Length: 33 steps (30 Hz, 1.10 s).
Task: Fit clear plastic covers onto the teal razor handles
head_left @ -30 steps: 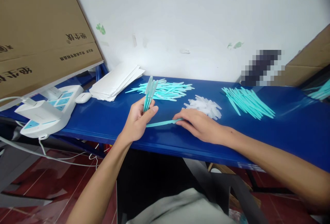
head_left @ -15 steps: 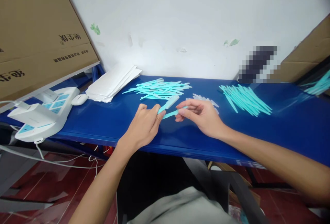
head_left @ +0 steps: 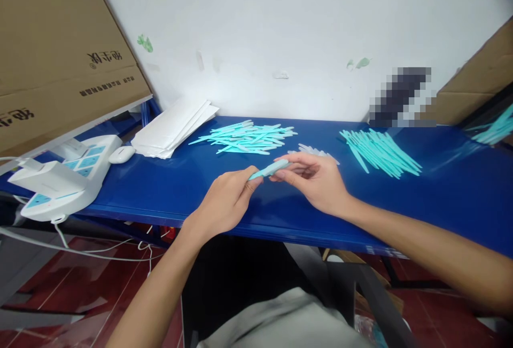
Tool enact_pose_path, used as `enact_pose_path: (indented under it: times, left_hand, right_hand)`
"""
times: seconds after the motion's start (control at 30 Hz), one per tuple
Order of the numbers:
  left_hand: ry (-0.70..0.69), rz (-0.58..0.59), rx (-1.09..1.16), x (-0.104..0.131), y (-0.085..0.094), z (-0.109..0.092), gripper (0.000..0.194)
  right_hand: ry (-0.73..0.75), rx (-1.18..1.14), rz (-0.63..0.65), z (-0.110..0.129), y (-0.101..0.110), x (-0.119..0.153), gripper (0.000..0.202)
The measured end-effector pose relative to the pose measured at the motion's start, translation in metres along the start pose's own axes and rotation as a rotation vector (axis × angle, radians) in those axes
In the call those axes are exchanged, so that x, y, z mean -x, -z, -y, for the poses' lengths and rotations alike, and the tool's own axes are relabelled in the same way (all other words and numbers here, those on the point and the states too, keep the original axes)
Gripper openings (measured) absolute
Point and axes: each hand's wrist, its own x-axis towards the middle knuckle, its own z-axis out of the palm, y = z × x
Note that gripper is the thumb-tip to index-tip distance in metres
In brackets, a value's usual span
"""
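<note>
Splayed half a second ago, the turquoise sticks (head_left: 270, 169) now form one bundle, your left grip (head_left: 226, 198) clasped on their shafts, your right grip (head_left: 318, 179) pinching near their tips.

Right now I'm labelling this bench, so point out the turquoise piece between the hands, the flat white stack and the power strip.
Turquoise piece (head_left: 270, 169), head view: visible middle.
Flat white stack (head_left: 170, 128), head view: its upper face.
Power strip (head_left: 95, 172), head view: its white casing.

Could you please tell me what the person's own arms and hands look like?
The left hand and right hand are bare, without gloves. Both forearms show no sleeve, watch or bracelet. Pale grey clothing shows at the picture's bottom edge.
</note>
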Motion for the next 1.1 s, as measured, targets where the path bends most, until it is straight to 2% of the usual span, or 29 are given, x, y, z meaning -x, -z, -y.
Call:
enact_pose_path:
  times: [0.13, 0.23, 0.3, 0.37, 0.47, 0.6, 0.77, 0.97, 1.1]
  left_hand:
    - [0.099, 0.133, 0.349, 0.003, 0.006, -0.002, 0.047]
    - [0.183, 0.365, 0.727, 0.005, 0.008, -0.002, 0.048]
    - [0.233, 0.495, 0.97, 0.004, 0.004, -0.003, 0.045]
    - [0.286, 0.536, 1.162, 0.002, -0.007, -0.007, 0.044]
    - [0.344, 0.507, 1.354, -0.002, -0.027, -0.014, 0.042]
    - [0.369, 0.459, 1.426, -0.006, -0.041, -0.02, 0.042]
    - [0.394, 0.478, 1.42, -0.005, -0.041, -0.018, 0.062]
    - [0.356, 0.48, 1.359, -0.003, -0.039, -0.022, 0.05]
    - [0.342, 0.415, 1.318, -0.002, -0.039, -0.025, 0.05]
  right_hand:
    - [0.08, 0.073, 0.061, 0.0, 0.004, 0.001, 0.025]
    - [0.172, 0.081, 0.175, 0.001, 0.007, 0.002, 0.021]
    - [0.188, 0.085, 0.227, 0.0, 0.009, 0.003, 0.018]
    - [0.175, 0.123, 0.221, -0.002, 0.011, 0.002, 0.02]
    - [0.147, 0.232, 0.124, -0.007, 0.015, -0.001, 0.035]
    - [0.085, 0.316, 0.076, -0.008, 0.015, -0.005, 0.054]
    - [0.062, 0.187, 0.113, -0.002, 0.011, -0.006, 0.051]
    - [0.014, 0.138, 0.136, -0.003, 0.014, -0.005, 0.051]
    - [0.034, 0.153, 0.15, -0.003, 0.017, -0.001, 0.049]
